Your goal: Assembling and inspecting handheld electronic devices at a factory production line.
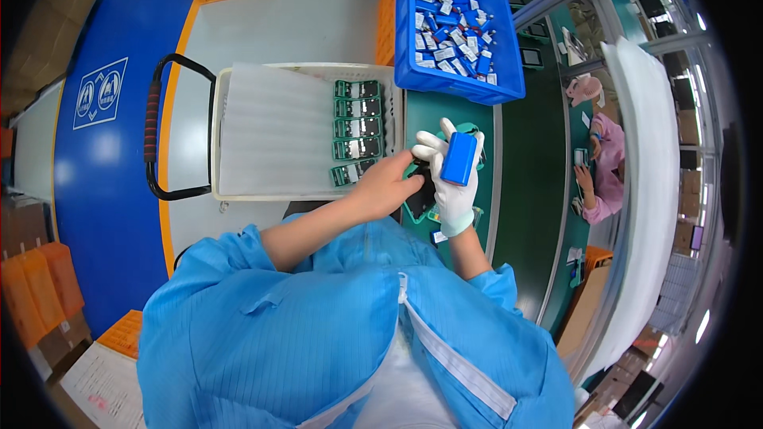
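Note:
My right hand (455, 204), in a white glove, holds up a blue shrink-wrapped battery pack (458, 159). The pack lies against the gloved palm and fingers. My bare left hand (385, 188) is closed at the edge of a black and green device housing (420, 197), thumb and forefinger on it; its other fingers are partly hidden. Part of that housing is covered by the gloved hand. Another green part shows behind the right fingers, over the green bench. A small blue piece with a white label (438, 237) lies below the right wrist.
A blue bin (404, 63) full of labelled blue battery packs stands beyond my right hand. To the left, a white crate (306, 195) holds foam sheet (274, 131) and several green-black housings (357, 127). Across the dark green belt (520, 183), a person in pink (608, 163) handles a device.

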Tool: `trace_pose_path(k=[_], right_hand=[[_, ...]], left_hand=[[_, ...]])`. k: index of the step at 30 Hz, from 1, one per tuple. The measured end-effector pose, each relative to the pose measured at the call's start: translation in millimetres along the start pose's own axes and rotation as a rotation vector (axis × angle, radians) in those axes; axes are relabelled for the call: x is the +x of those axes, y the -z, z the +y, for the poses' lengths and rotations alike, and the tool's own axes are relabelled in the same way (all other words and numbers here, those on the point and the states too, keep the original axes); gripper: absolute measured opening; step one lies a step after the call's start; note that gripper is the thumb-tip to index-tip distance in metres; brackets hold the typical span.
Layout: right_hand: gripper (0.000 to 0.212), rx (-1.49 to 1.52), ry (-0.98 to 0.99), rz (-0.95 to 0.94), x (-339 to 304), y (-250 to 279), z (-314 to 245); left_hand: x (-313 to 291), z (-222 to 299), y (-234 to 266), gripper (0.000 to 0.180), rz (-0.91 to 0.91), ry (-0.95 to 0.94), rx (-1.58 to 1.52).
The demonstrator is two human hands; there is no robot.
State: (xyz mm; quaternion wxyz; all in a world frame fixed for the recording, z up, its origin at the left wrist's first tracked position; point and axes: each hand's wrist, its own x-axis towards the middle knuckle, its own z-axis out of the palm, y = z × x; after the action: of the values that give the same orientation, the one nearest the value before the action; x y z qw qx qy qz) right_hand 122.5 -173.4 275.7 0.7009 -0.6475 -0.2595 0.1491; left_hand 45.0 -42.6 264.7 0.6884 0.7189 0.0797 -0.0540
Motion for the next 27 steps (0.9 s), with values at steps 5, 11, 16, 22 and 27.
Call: trace_pose_path(k=[5, 11, 16, 22, 27], right_hand=[[0.073, 0.218, -0.161, -0.080, 54.3, -34.8, 18.0], [0.047, 0.019, -0.127, -0.128, 121.7, -66.2, 27.3], [0.050, 0.693, 0.066, -0.030, 218.5, 11.9, 29.5], [0.047, -0.962, -0.100, 0.139, 247.8, 163.6, 116.8], [0.037, -1.402, -0.410, 0.062, 237.3, 151.0, 158.6]], left_hand=[[16.1, -12.4, 46.4, 0.043, 0.161, -0.038, 0.003], [55.7, 2.5, 114.7, 0.044, 0.142, -0.011, 0.073], [73.0, -107.9, 168.0, 0.050, 0.016, 0.374, -0.745], [55.6, -242.8, 169.3, 0.038, 0.584, 0.615, -1.219], [91.3, -333.4, 170.8, 0.028, 0.857, 0.627, -1.377]])
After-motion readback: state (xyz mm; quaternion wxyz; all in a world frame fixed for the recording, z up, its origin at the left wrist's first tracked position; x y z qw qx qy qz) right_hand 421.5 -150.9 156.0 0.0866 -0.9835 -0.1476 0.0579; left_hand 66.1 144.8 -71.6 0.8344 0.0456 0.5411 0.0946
